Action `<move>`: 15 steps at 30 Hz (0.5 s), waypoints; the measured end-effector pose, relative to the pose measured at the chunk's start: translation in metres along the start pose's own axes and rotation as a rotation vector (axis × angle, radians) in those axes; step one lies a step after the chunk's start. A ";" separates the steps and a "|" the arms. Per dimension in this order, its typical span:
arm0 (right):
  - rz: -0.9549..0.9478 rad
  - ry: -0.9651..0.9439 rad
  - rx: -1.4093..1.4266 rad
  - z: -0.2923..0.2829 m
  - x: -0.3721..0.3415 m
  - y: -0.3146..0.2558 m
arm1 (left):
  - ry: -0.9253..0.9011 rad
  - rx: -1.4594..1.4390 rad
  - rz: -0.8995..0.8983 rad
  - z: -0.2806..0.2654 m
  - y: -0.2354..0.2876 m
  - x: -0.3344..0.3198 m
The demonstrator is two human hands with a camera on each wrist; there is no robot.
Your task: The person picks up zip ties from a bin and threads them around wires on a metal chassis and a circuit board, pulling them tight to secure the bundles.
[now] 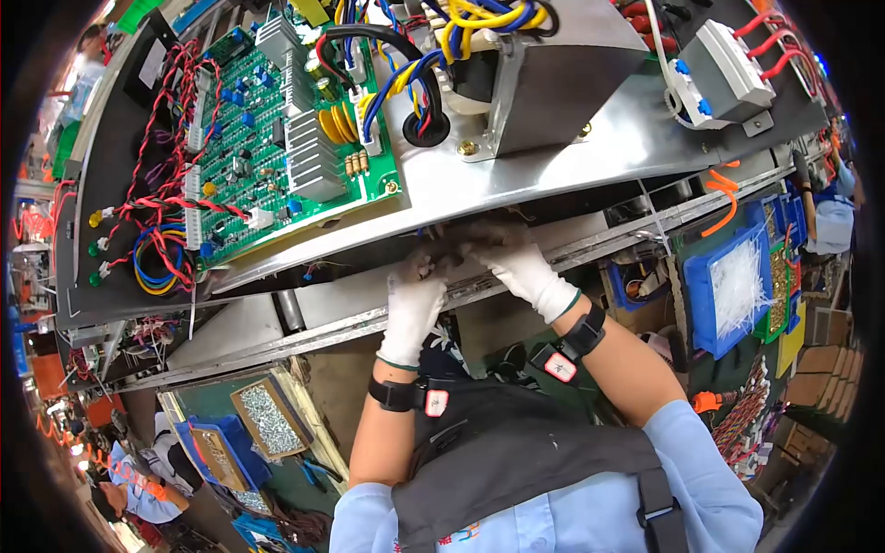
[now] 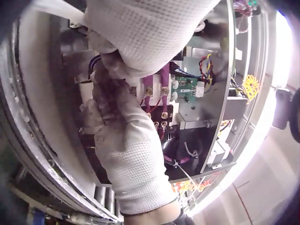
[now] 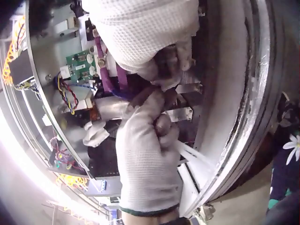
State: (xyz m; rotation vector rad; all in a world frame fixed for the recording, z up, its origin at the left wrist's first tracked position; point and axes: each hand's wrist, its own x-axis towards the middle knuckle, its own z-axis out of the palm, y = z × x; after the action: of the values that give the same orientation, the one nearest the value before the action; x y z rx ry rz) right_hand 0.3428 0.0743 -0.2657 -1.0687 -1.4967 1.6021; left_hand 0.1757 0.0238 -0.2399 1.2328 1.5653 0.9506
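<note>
Both gloved hands meet under the front lip of a metal chassis point(image 1: 442, 198). The left hand point(image 1: 415, 300) has its fingers curled, and a white strip like a cable tie point(image 3: 197, 157) sticks out beside it in the right wrist view. Against it works the right hand point(image 1: 521, 267), with bent, dark-stained fingertips at a small bundle of dark blue wires point(image 2: 96, 61). The fingers mostly hide the bundle; I cannot tell exactly how each hand grips it. Purple-sleeved leads point(image 2: 149, 91) and a small green board point(image 3: 79, 67) sit just behind the hands.
Above stand a large green circuit board point(image 1: 249, 138), a metal housing point(image 1: 562, 83) and a grey breaker block point(image 1: 724, 78). A metal rail point(image 1: 332, 346) runs in front of the body. Blue bins point(image 1: 705, 304) holding white strips stand right; a screw tray point(image 1: 269, 417) lies lower left.
</note>
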 end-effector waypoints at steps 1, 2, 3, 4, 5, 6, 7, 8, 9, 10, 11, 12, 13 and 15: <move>0.021 -0.006 0.002 -0.003 0.001 -0.002 | -0.014 -0.092 -0.106 0.000 0.002 0.001; 0.044 -0.012 0.008 -0.004 0.001 -0.007 | -0.020 -0.067 -0.115 -0.001 0.004 0.002; 0.066 -0.020 0.014 -0.005 0.000 -0.011 | -0.025 -0.041 -0.124 -0.004 0.005 0.002; 0.087 -0.023 0.022 -0.006 0.000 -0.015 | -0.013 0.005 -0.106 -0.006 0.003 0.002; 0.106 -0.024 0.031 -0.007 -0.001 -0.018 | 0.000 0.051 -0.088 -0.008 0.001 0.002; 0.122 -0.024 0.039 -0.008 0.000 -0.020 | 0.028 0.115 -0.042 -0.008 -0.006 0.004; 0.132 -0.027 0.086 -0.007 0.000 -0.018 | 0.052 0.182 0.001 -0.009 -0.006 0.004; 0.142 -0.028 0.133 -0.007 -0.001 -0.015 | 0.038 0.223 0.036 -0.010 -0.004 0.002; 0.152 -0.027 0.180 -0.007 -0.001 -0.012 | 0.022 0.265 0.072 -0.011 0.002 0.000; 0.131 -0.026 0.140 -0.007 -0.002 -0.010 | 0.005 0.306 0.110 -0.012 0.008 0.000; 0.111 -0.023 0.099 -0.007 -0.002 -0.009 | -0.002 0.342 0.087 -0.012 0.012 0.000; 0.092 -0.020 0.058 -0.007 -0.003 -0.009 | -0.011 0.379 0.064 -0.011 0.015 0.002; 0.056 -0.026 -0.031 -0.007 -0.003 -0.012 | -0.022 0.416 0.042 -0.009 0.017 0.003; -0.014 -0.039 -0.209 -0.008 -0.003 -0.019 | -0.040 0.552 0.234 -0.011 0.005 0.004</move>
State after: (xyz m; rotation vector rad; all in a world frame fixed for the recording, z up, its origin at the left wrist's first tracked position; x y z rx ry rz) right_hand 0.3505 0.0768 -0.2468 -1.1427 -1.7234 1.4898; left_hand 0.1667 0.0284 -0.2329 1.8373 1.7396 0.6410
